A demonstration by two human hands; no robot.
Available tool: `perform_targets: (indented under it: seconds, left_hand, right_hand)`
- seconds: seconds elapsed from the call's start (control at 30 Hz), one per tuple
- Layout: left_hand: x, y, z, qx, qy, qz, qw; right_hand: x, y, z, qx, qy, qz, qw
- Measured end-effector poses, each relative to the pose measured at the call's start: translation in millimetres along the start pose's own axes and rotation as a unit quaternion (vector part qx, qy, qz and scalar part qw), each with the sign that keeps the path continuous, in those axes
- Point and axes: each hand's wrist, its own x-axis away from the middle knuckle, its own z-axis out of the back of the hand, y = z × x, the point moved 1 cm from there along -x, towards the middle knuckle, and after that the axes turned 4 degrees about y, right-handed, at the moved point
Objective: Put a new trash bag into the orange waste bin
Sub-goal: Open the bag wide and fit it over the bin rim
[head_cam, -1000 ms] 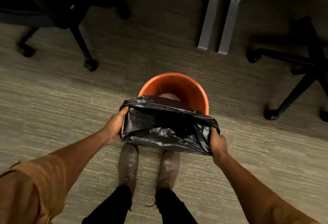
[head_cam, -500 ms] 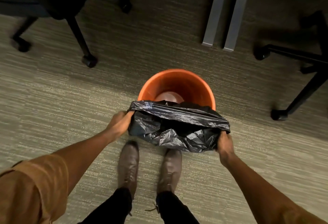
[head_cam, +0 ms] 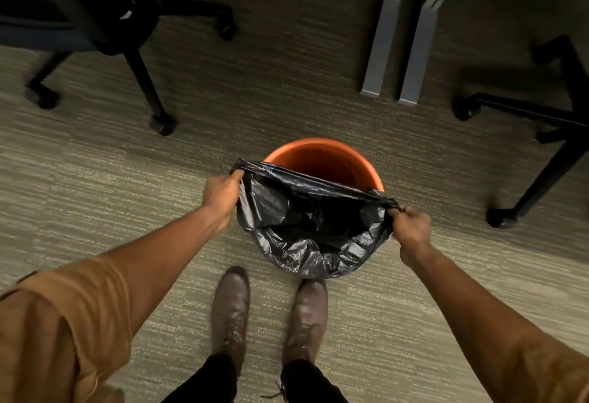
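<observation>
The round orange waste bin (head_cam: 328,160) stands on the carpet just ahead of my feet. A black trash bag (head_cam: 306,227) is spread open over its near half, the mouth stretched across the bin and the body sagging down inside and over the near rim. My left hand (head_cam: 221,193) grips the bag's left edge. My right hand (head_cam: 411,227) pinches the bag's right edge. The far inner wall of the bin shows bare orange; its near rim is hidden by the bag.
A black office chair base with castors (head_cam: 162,123) stands at the upper left. Another chair base (head_cam: 500,217) is at the right. Two grey desk legs (head_cam: 398,51) rise beyond the bin. My brown shoes (head_cam: 232,310) stand on the carpet right behind the bin.
The bag's mouth has been pulled wider and moved forward over the bin, and the bag now sags into it. Both hands moved apart and forward.
</observation>
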Motion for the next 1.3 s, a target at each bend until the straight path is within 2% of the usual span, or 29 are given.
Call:
perform_targets:
  seconds: [0.2,0.53,0.63,0.73,0.9,1.13,1.3]
  left_hand:
    - [-12.4,34.5,-7.8,-0.091,0.078,-0.05,0.992]
    - [-32.3,67.8,-20.4,-0.05,0.022,-0.05,0.997]
    - [-33.0,72.6,-25.2,-0.06,0.008,-0.068,0.996]
    - [-36.2,75.9,-32.3,-0.128,-0.004,-0.121,0.984]
    - [-40.0,85.8,-40.4,-0.112,-0.052,-0.146,0.982]
    - [-51.6,78.9,-47.2,-0.131,-0.032,-0.144,0.98]
    - [-66.8,66.2,-53.8,-0.206,-0.059,-0.1,0.972]
  right_hand:
    - [-24.9,-37.1,1.9,-0.001,0.008,0.006,1.0]
    - [-29.3,-78.5,-8.0,-0.131,-0.036,-0.017,0.991]
    - [-29.8,-81.4,-12.8,-0.113,-0.064,0.013,0.991]
    - [-33.8,-85.9,-18.5,-0.119,-0.078,0.018,0.99]
    - [-42.2,-90.6,-27.8,-0.107,-0.088,0.027,0.99]
    - [-54.8,-85.2,-41.5,-0.034,-0.064,0.06,0.996]
    - [-63.7,-80.1,-49.5,0.025,-0.051,0.017,0.998]
